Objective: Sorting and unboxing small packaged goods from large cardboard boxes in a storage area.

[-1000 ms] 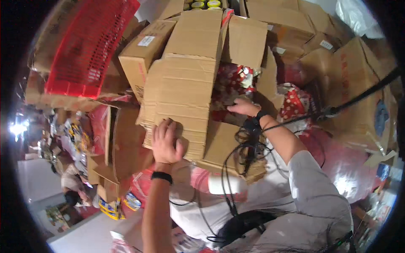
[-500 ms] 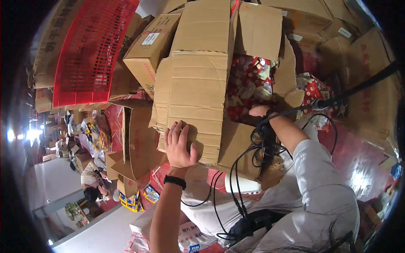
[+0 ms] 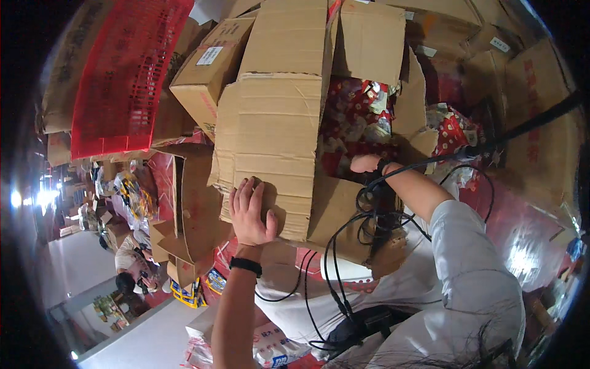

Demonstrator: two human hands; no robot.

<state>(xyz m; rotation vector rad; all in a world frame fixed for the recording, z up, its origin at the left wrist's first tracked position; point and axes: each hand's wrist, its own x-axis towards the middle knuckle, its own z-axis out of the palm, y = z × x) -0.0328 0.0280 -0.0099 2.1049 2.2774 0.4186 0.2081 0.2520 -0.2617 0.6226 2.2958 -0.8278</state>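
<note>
My left hand [image 3: 251, 211] lies flat with spread fingers on the folded-down flap of a large open cardboard box [image 3: 276, 129], a black band on its wrist. My right hand [image 3: 364, 163] reaches into the box's opening, fingers curled down among red patterned packages [image 3: 356, 114]; what the fingers hold is hidden. Black cables [image 3: 369, 209] hang from my right wrist down across the box front to my lap.
A red plastic crate [image 3: 123, 67] stands at the upper left beside a smaller labelled carton [image 3: 206, 74]. More cartons crowd the top and right. An open box [image 3: 190, 209] sits at the left, with another person [image 3: 132, 270] crouched far below left.
The view has drawn closer to the box. My left hand slid down the flap toward its lower edge, and my right hand has gone deeper into the opening.
</note>
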